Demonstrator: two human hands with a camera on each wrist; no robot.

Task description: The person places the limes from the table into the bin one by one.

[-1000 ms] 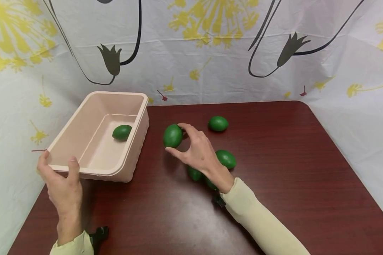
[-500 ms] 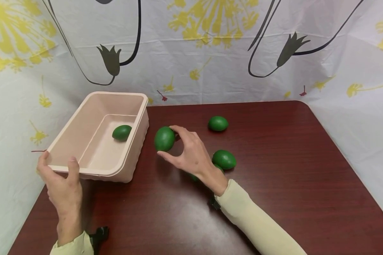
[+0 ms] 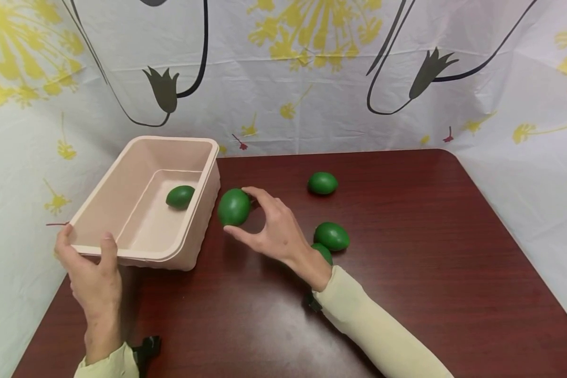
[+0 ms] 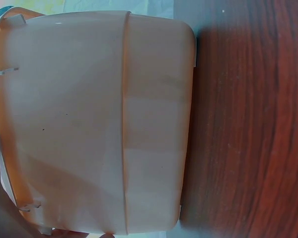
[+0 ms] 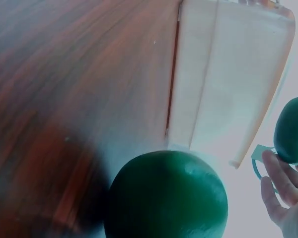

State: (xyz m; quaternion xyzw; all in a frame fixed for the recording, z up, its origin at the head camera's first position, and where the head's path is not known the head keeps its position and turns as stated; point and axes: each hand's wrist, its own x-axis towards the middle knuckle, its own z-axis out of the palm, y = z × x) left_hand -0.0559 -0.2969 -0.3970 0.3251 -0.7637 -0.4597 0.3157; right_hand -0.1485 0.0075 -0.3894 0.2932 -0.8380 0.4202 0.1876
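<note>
My right hand [image 3: 276, 228] pinches a green lime [image 3: 234, 207] between thumb and fingers, just off the right side of a pale pink plastic tub [image 3: 191, 236]. In the right wrist view that hand [image 5: 288, 198] and the held lime [image 5: 293, 131] show at the right edge. My left hand [image 3: 92, 283] grips the tub's near left corner, thumb over the rim. The left wrist view is filled by the tub's outer wall [image 4: 79, 99]. Inside the tub lies another lime [image 3: 180, 197], partly covered by the tub's right rim.
A lime [image 3: 322, 183] lies on the dark red wooden table [image 3: 430, 236] toward the back. Nearer lies another lime [image 3: 332, 237], touching or close to a lime [image 3: 322, 253] half hidden by my right wrist. A patterned cloth [image 3: 335, 115] hangs behind the table.
My right hand has moved left toward the tub with the lime in its grip. The left hand and the tub have stayed in place.
</note>
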